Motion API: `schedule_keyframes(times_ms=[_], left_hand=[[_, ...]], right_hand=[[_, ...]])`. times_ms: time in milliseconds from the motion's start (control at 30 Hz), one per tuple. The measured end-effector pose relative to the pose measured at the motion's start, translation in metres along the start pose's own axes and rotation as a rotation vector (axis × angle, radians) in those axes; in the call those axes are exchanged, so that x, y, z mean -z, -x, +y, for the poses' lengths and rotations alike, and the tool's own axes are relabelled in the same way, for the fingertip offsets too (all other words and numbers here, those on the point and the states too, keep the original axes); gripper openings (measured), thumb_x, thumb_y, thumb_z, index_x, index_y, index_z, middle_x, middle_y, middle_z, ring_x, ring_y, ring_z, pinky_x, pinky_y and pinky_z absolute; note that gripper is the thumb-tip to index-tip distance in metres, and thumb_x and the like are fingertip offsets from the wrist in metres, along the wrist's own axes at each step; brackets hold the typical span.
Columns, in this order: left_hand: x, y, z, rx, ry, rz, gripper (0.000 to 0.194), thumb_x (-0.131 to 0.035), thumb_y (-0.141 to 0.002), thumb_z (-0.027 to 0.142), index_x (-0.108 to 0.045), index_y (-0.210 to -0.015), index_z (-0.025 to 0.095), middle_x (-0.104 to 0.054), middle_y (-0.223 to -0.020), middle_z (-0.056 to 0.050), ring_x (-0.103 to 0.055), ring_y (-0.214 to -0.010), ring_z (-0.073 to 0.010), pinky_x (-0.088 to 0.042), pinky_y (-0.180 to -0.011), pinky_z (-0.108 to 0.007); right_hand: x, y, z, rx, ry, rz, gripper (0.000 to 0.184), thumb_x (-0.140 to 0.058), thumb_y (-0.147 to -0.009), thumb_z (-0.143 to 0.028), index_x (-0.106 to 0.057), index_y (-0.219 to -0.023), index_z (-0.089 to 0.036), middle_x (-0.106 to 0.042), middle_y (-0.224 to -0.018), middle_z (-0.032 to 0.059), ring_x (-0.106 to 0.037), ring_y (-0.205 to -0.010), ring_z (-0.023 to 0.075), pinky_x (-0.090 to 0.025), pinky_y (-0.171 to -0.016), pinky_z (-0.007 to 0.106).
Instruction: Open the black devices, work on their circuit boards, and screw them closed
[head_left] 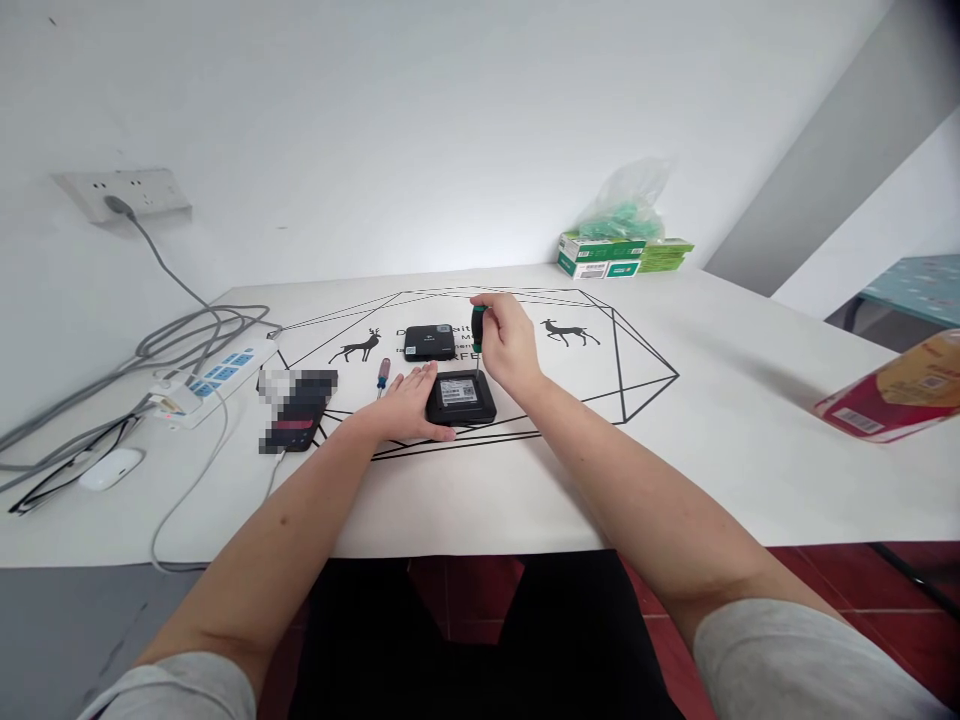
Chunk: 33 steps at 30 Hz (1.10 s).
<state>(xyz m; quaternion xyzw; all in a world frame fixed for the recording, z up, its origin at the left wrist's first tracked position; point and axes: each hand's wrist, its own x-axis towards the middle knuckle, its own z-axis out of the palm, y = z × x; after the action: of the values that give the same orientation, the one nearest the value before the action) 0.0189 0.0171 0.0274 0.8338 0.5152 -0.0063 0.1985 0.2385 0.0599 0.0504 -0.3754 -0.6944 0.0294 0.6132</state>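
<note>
Head view: 1 loose screwdriver (384,371) lies beside the left hand (405,407).

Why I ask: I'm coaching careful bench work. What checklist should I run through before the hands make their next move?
1. Green-and-black screwdriver gripped: ok, in the right hand.
2. Labelled black box steadied: ok, the left hand lies against its left side.
3. Screwdriver tip seated: cannot tell; too small at the box's far right part.
4. Red-and-blue-handled screwdriver well away: not ok, it lies close by the left hand.
5. Second black box apart: ok, it lies beyond the labelled one.
</note>
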Motion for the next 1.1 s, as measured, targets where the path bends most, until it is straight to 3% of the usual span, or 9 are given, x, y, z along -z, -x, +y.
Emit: schedule_keyframes(times_ms=[200, 300, 433, 533, 700, 800, 933, 1067, 1100], left_hand=[[0.008, 0.007, -0.003, 0.024, 0.046, -0.004, 0.148, -0.075, -0.073, 0.086, -0.002, -0.179, 0.014, -0.006, -0.186, -0.024, -0.006, -0.173, -0.0431, -0.017, -0.139, -0.056], [0.009, 0.008, -0.005, 0.044, 0.06, 0.035, 0.144, -0.081, -0.069, 0.085, -0.017, -0.178, 0.014, -0.014, -0.185, -0.026, -0.007, -0.173, -0.0453, -0.024, -0.137, -0.059], [0.01, 0.007, -0.005, 0.017, 0.038, 0.091, 0.128, -0.084, -0.07, 0.081, -0.035, -0.171, 0.02, -0.029, -0.182, -0.024, -0.018, -0.171, -0.0451, -0.019, -0.138, -0.06], [0.01, 0.006, -0.005, 0.01, 0.022, 0.085, 0.125, -0.084, -0.071, 0.08, -0.036, -0.171, 0.021, -0.033, -0.181, -0.022, -0.024, -0.171, -0.0429, -0.02, -0.139, -0.056], [0.009, 0.005, -0.003, -0.011, 0.037, 0.12, 0.122, -0.085, -0.071, 0.076, -0.04, -0.169, 0.019, -0.04, -0.179, -0.018, -0.034, -0.167, -0.0437, -0.03, -0.137, -0.052], [0.008, 0.003, -0.002, -0.026, 0.039, 0.126, 0.122, -0.085, -0.072, 0.075, -0.039, -0.169, 0.017, -0.041, -0.178, -0.019, -0.036, -0.167, -0.0422, -0.031, -0.136, -0.049], [0.005, 0.001, -0.001, -0.02, 0.055, 0.143, 0.123, -0.085, -0.07, 0.075, -0.038, -0.17, 0.018, -0.04, -0.179, -0.018, -0.038, -0.165, -0.0424, -0.032, -0.135, -0.049], [0.004, 0.0, -0.001, -0.019, 0.056, 0.137, 0.126, -0.084, -0.07, 0.074, -0.037, -0.17, 0.016, -0.038, -0.179, -0.02, -0.039, -0.165, -0.0412, -0.033, -0.135, -0.047], [0.004, 0.0, -0.001, -0.017, 0.056, 0.137, 0.125, -0.084, -0.07, 0.074, -0.037, -0.171, 0.016, -0.038, -0.179, -0.02, -0.038, -0.165, -0.0412, -0.032, -0.135, -0.047]], right_hand=[[0.0, 0.001, -0.011, -0.179, -0.012, -0.013, 0.015, -0.062, -0.097, -0.037, -0.065, -0.11, -0.029, -0.081, -0.111, 0.0063, -0.073, -0.1, 0.0283, -0.06, -0.095, 0.052], [0.0, 0.0, -0.012, -0.251, -0.035, -0.056, 0.03, -0.077, -0.087, -0.037, -0.058, -0.11, -0.03, -0.081, -0.119, 0.0051, -0.074, -0.101, 0.0282, -0.06, -0.096, 0.054], [0.001, 0.0, -0.012, -0.283, -0.052, -0.088, 0.03, -0.07, -0.089, -0.029, -0.054, -0.114, -0.03, -0.08, -0.122, 0.0064, -0.073, -0.092, 0.0258, -0.06, -0.093, 0.052], [0.0, 0.0, -0.011, -0.256, -0.038, -0.073, 0.028, -0.062, -0.09, -0.024, -0.057, -0.118, -0.029, -0.078, -0.114, 0.007, -0.072, -0.094, 0.0272, -0.06, -0.092, 0.052], [-0.007, 0.004, -0.006, -0.101, -0.017, 0.085, 0.032, -0.052, -0.088, -0.015, -0.071, -0.112, -0.025, -0.067, -0.126, 0.0138, -0.064, -0.124, 0.0314, -0.058, -0.103, 0.054], [-0.008, 0.006, -0.006, -0.077, -0.013, 0.147, 0.035, -0.049, -0.089, -0.013, -0.075, -0.109, -0.025, -0.063, -0.112, 0.0114, -0.065, -0.111, 0.0287, -0.058, -0.102, 0.053], [-0.004, 0.005, -0.013, -0.067, -0.053, 0.101, 0.031, -0.048, -0.089, -0.014, -0.072, -0.104, -0.026, -0.07, -0.108, 0.0087, -0.068, -0.105, 0.0266, -0.059, -0.099, 0.049], [-0.001, 0.001, -0.02, -0.185, -0.047, 0.071, 0.009, -0.062, -0.092, -0.03, -0.063, -0.101, -0.028, -0.077, -0.103, 0.0056, -0.072, -0.095, 0.0268, -0.06, -0.095, 0.051], [-0.001, 0.0, -0.02, -0.23, -0.046, 0.061, 0.015, -0.069, -0.09, -0.034, -0.06, -0.101, -0.029, -0.077, -0.102, 0.0046, -0.072, -0.094, 0.0268, -0.06, -0.095, 0.052]])
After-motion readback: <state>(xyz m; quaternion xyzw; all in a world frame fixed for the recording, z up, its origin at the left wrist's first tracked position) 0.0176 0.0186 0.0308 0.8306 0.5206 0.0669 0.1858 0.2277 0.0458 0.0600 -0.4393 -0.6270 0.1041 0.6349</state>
